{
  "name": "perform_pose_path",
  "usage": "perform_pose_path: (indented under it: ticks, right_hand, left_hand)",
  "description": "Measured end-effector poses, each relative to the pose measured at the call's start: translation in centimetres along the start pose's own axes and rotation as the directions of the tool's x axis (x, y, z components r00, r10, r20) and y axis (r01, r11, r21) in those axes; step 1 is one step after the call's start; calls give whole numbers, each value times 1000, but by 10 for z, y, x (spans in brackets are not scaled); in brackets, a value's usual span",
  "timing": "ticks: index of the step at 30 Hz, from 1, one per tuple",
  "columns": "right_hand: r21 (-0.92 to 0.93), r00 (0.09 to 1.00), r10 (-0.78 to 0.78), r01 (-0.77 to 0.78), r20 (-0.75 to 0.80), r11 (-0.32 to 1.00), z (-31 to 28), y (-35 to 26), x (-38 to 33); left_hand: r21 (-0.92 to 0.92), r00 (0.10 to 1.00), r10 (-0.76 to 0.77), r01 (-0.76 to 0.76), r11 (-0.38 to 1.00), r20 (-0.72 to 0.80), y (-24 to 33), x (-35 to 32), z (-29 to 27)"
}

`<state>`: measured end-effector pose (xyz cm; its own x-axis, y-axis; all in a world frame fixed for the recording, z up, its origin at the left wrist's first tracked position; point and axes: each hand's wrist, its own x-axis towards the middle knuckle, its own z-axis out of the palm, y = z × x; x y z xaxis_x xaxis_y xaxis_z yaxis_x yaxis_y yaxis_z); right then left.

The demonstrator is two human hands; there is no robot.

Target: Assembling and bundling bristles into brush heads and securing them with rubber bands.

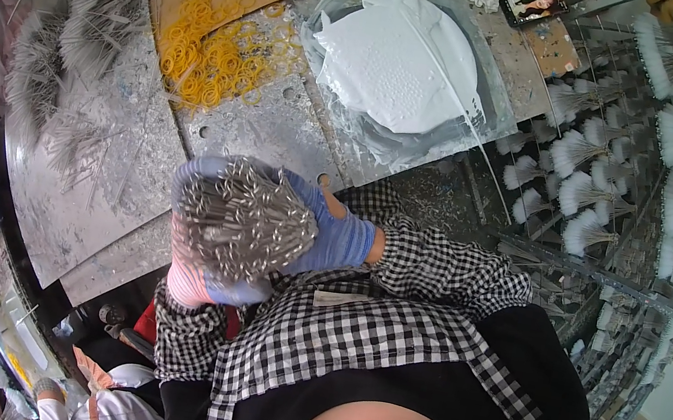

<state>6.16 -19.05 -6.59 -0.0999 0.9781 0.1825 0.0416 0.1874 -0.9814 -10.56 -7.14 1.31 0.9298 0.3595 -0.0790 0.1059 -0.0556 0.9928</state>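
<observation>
Both my hands are wrapped round a thick bundle of thin metal wires, held in front of my chest over the table's near edge. The small looped ends of the wires face up. My left hand, in a pink and blue knitted glove, closes on the bundle's left side. My right hand, in a blue knitted glove with a bare fingertip showing, grips it from the right. The bundle hides most of my fingers and the wires' lower ends.
Yellow rubber bands lie in a pile beyond the bundle. A round mass of white paste has a thin rod across it. Grey wire bunches lie left; a rack of white-tufted bunches stands right. A phone lies behind.
</observation>
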Motion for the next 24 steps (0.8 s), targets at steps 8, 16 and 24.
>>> perform_pose_path:
  ticks: [8, 16, 24]
  right_hand:
    - [25, 989, -113, 111, 100, 993, 5, 10, -25]
    - [340, 991, 63, -101, 122, 935, -6, -9, -19]
    - [20, 946, -279, 279, 167, 960, -24, -27, 1]
  left_hand:
    - [-610, 814, 489, -567, 553, -313, -22, 20, 24]
    - [-65, 914, 404, -406, 911, -48, 6, 28, 3]
    - [-53, 943, 331, -329, 943, 29, 23, 33, 45]
